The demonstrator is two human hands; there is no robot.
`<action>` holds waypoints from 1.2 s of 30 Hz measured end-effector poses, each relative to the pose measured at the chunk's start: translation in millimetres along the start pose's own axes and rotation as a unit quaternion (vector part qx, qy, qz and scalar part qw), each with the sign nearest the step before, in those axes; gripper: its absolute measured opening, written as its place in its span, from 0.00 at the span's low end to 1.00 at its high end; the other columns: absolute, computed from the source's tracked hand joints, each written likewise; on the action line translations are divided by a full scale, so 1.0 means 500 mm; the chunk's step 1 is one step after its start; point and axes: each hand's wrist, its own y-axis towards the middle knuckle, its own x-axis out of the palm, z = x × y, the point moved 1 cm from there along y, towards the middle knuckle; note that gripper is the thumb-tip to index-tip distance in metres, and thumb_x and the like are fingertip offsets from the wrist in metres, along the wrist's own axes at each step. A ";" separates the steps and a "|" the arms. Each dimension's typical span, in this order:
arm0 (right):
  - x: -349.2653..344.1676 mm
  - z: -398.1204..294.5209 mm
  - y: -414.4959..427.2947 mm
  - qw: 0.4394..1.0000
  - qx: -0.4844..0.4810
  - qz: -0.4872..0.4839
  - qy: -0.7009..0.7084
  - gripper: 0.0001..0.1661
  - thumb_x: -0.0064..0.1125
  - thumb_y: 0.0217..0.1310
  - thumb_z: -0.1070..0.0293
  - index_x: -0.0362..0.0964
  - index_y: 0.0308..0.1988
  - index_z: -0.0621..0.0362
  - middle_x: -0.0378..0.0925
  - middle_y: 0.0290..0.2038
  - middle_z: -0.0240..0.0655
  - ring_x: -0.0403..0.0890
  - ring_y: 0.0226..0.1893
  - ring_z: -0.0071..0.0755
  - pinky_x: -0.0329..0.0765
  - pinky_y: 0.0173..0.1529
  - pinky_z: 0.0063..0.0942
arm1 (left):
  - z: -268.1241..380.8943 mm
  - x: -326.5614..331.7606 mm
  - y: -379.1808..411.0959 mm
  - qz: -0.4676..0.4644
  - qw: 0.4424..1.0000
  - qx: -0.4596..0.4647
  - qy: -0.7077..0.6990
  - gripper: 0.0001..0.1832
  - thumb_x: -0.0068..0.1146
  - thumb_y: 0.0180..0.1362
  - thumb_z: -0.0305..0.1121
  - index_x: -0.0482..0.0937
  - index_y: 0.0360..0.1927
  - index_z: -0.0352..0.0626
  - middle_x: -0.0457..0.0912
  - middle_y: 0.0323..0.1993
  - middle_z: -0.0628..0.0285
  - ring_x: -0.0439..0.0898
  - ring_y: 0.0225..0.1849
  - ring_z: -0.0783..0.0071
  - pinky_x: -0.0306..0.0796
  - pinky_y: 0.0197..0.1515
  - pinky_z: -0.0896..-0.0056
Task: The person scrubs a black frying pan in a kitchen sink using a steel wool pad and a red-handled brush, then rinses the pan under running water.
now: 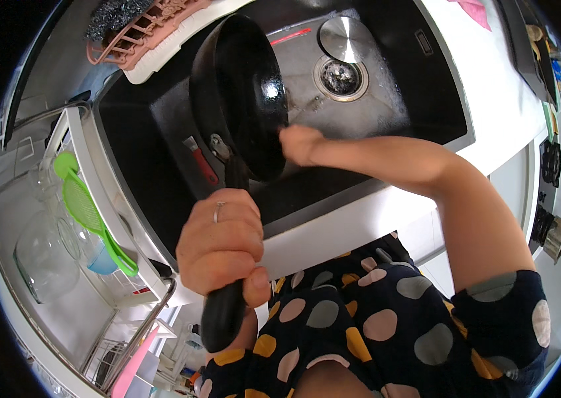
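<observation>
My left hand [223, 244] is wrapped around the black handle [223, 318] of a dark frying pan [253, 94]. The pan is tilted steeply on its side over a black sink [126, 134], and its inner surface has a wet shine. My right hand [303, 144], slightly blurred, is curled at the pan's right rim; its fingertips and anything in them are hidden. Left of the pan, a red-handled tool [203, 161] with a pale flat end lies in the sink. Near the drain [341, 77] rests a round metal disc [346, 40], with a thin red stick [290, 36] beside it.
A pink rack [151, 37] holding a dark, shiny scrubber [116, 17] stands at the upper left. On the left, a white dish rack [126, 244] carries a green strainer [84, 206] near clear glassware [44, 258]. White countertop [489, 84] borders the sink's right side.
</observation>
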 end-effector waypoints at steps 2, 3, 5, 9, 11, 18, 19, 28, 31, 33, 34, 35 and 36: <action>-0.027 -0.024 0.052 0.999 -0.014 0.047 -0.011 0.15 0.44 0.56 0.72 0.75 0.40 0.63 0.78 0.41 0.49 0.80 0.42 0.49 0.77 0.44 0.39 | 0.034 -0.009 0.008 -0.007 1.000 0.002 0.019 0.14 0.56 0.50 0.34 0.63 0.18 0.47 0.67 0.10 0.69 0.66 0.12 0.77 0.61 0.18 0.78; -0.038 -0.029 0.057 1.000 -0.017 0.025 -0.010 0.15 0.45 0.55 0.72 0.75 0.40 0.65 0.79 0.40 0.50 0.81 0.41 0.50 0.78 0.43 0.39 | 0.032 -0.015 0.007 0.001 1.000 0.003 0.019 0.14 0.56 0.50 0.33 0.63 0.18 0.47 0.67 0.10 0.69 0.66 0.12 0.77 0.61 0.18 0.78; -0.018 -0.039 0.030 0.995 -0.066 -0.074 -0.021 0.16 0.46 0.54 0.72 0.75 0.40 0.66 0.78 0.42 0.51 0.79 0.43 0.50 0.77 0.46 0.40 | 0.029 -0.029 0.006 0.018 1.000 0.007 0.019 0.13 0.56 0.50 0.33 0.64 0.18 0.47 0.67 0.10 0.69 0.67 0.11 0.77 0.61 0.18 0.78; 0.003 -0.091 -0.004 0.996 -0.035 -0.075 -0.029 0.17 0.46 0.55 0.70 0.76 0.42 0.62 0.76 0.47 0.49 0.76 0.49 0.52 0.73 0.52 0.40 | 0.056 -0.057 -0.009 0.017 0.999 -0.022 0.035 0.15 0.58 0.50 0.36 0.64 0.17 0.47 0.67 0.10 0.69 0.66 0.11 0.77 0.61 0.17 0.79; 0.013 0.027 0.095 0.992 0.097 0.063 0.043 0.16 0.46 0.56 0.69 0.77 0.41 0.61 0.77 0.44 0.48 0.77 0.48 0.49 0.75 0.50 0.40 | 0.015 -0.021 -0.004 0.011 1.000 -0.012 0.004 0.16 0.58 0.50 0.36 0.63 0.16 0.47 0.67 0.10 0.69 0.66 0.11 0.77 0.61 0.18 0.78; -0.006 -0.065 -0.023 0.996 -0.028 -0.059 -0.062 0.17 0.45 0.56 0.71 0.75 0.44 0.61 0.77 0.44 0.47 0.78 0.47 0.48 0.74 0.50 0.40 | 0.061 -0.030 -0.010 0.027 0.997 -0.051 0.054 0.20 0.60 0.52 0.39 0.62 0.14 0.46 0.66 0.10 0.68 0.66 0.12 0.75 0.62 0.19 0.76; -0.022 -0.063 -0.005 0.996 -0.009 -0.064 -0.060 0.18 0.45 0.56 0.71 0.75 0.45 0.61 0.77 0.45 0.46 0.78 0.47 0.48 0.74 0.50 0.40 | 0.061 -0.026 -0.013 0.020 0.997 -0.054 0.057 0.20 0.60 0.52 0.40 0.62 0.14 0.46 0.66 0.10 0.68 0.66 0.12 0.75 0.62 0.19 0.75; -0.007 -0.039 0.001 0.997 0.009 -0.029 -0.074 0.15 0.47 0.55 0.70 0.77 0.41 0.58 0.78 0.45 0.44 0.78 0.47 0.45 0.77 0.47 0.39 | 0.048 -0.022 -0.016 -0.013 0.998 -0.042 0.044 0.20 0.58 0.53 0.39 0.61 0.16 0.46 0.65 0.10 0.68 0.65 0.12 0.75 0.61 0.18 0.75; -0.036 -0.037 0.034 0.997 0.051 -0.017 -0.057 0.15 0.48 0.54 0.71 0.78 0.40 0.56 0.78 0.45 0.43 0.79 0.47 0.44 0.77 0.47 0.39 | 0.061 -0.017 -0.007 -0.059 0.993 -0.102 0.013 0.10 0.54 0.42 0.25 0.62 0.18 0.44 0.65 0.15 0.64 0.67 0.17 0.66 0.67 0.25 0.68; -0.036 -0.078 0.012 0.994 0.007 -0.076 -0.077 0.15 0.48 0.54 0.70 0.78 0.40 0.56 0.78 0.45 0.43 0.79 0.47 0.44 0.77 0.47 0.39 | 0.087 -0.033 -0.004 -0.051 0.991 -0.115 0.054 0.11 0.54 0.41 0.25 0.62 0.17 0.44 0.65 0.16 0.64 0.67 0.17 0.66 0.67 0.25 0.68; -0.010 -0.070 -0.007 0.995 0.018 -0.070 -0.063 0.15 0.48 0.54 0.70 0.78 0.41 0.57 0.78 0.45 0.43 0.78 0.47 0.46 0.76 0.47 0.40 | 0.076 -0.034 -0.007 -0.056 0.991 -0.112 0.045 0.11 0.54 0.40 0.25 0.62 0.17 0.44 0.65 0.16 0.63 0.67 0.17 0.66 0.67 0.25 0.68; 0.006 -0.058 -0.019 0.997 0.020 -0.050 -0.055 0.16 0.47 0.56 0.69 0.77 0.42 0.57 0.77 0.46 0.43 0.78 0.47 0.46 0.76 0.48 0.40 | 0.066 -0.034 -0.011 -0.061 0.992 -0.108 0.036 0.11 0.54 0.40 0.25 0.62 0.17 0.44 0.65 0.16 0.63 0.67 0.17 0.66 0.67 0.25 0.68; -0.001 -0.060 -0.013 0.997 0.037 -0.046 -0.053 0.16 0.47 0.56 0.69 0.77 0.43 0.57 0.77 0.47 0.43 0.78 0.48 0.46 0.76 0.49 0.40 | 0.066 -0.030 -0.011 -0.066 0.992 -0.099 0.033 0.11 0.54 0.40 0.25 0.62 0.17 0.44 0.64 0.15 0.64 0.67 0.17 0.66 0.66 0.25 0.69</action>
